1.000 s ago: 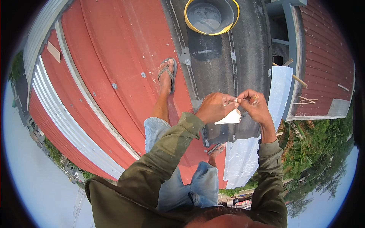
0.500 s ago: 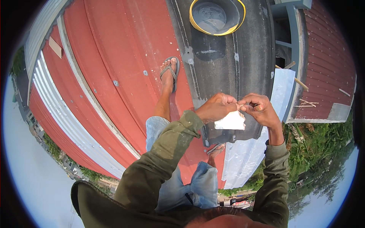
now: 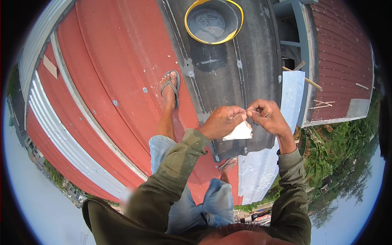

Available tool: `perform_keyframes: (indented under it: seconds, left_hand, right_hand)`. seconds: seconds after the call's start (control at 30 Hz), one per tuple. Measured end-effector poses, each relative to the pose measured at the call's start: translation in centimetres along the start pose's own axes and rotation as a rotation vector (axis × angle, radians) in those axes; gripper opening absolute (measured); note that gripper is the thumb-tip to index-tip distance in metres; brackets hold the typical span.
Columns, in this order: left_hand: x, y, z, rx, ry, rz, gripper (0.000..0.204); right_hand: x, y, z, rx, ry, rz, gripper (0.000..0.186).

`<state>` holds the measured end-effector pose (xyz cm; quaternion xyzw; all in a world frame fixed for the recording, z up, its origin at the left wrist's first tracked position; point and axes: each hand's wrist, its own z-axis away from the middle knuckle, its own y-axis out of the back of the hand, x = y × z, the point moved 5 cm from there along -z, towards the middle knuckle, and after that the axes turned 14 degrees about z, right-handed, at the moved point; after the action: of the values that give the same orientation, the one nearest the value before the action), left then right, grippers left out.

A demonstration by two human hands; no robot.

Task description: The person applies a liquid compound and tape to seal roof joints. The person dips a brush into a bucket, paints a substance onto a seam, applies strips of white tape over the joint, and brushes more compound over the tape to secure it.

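Note:
My left hand (image 3: 223,121) and my right hand (image 3: 265,117) meet over the dark grey roof strip (image 3: 220,85), thumbs and forefingers pinched together at a small pale thing too tiny to make out. Just below the fingertips is a white crumpled piece of paper or cloth (image 3: 239,132), partly behind my left hand; I cannot tell whether it hangs from them or lies on the roof. Beyond my hands a black bucket with a yellow rim (image 3: 207,24) stands on the dark strip.
My sandaled feet (image 3: 170,85) are on red ribbed roofing (image 3: 118,69). Pale sheet metal (image 3: 257,173) lies at the right below the dark strip. Sticks (image 3: 310,83) project near a gap beside another red roof (image 3: 343,61). Greenery shows beyond the roof edge.
The view has shifted slightly, so the bucket and roof sit lower and further left than half a second ago. My hands stay pinched together, with their fingers slightly repositioned.

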<state>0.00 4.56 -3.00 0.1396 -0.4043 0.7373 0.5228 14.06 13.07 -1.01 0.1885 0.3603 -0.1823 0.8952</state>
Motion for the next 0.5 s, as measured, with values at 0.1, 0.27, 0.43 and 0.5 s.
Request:
perform_keyframes:
  seconds: [0.1,0.27,0.43,0.5]
  left_hand:
    - [0.3,0.1,-0.3,-0.016,-0.056,-0.211,0.025]
    - [0.4,-0.4,-0.3,-0.005,0.087,0.052,0.025]
    - [0.1,-0.4,-0.4,-0.026,0.217,0.261,0.025]
    - [-0.5,-0.2,-0.4,-0.115,0.237,0.077,0.023]
  right_hand:
    - [-0.2,0.1,0.1,0.030,-0.010,0.008,0.010]
    - [-0.4,0.2,0.4,0.090,0.118,0.039,0.012]
    - [-2.3,0.5,0.9,0.163,0.404,0.346,0.007]
    - [-2.1,0.4,1.0,0.144,0.444,0.382,0.010]
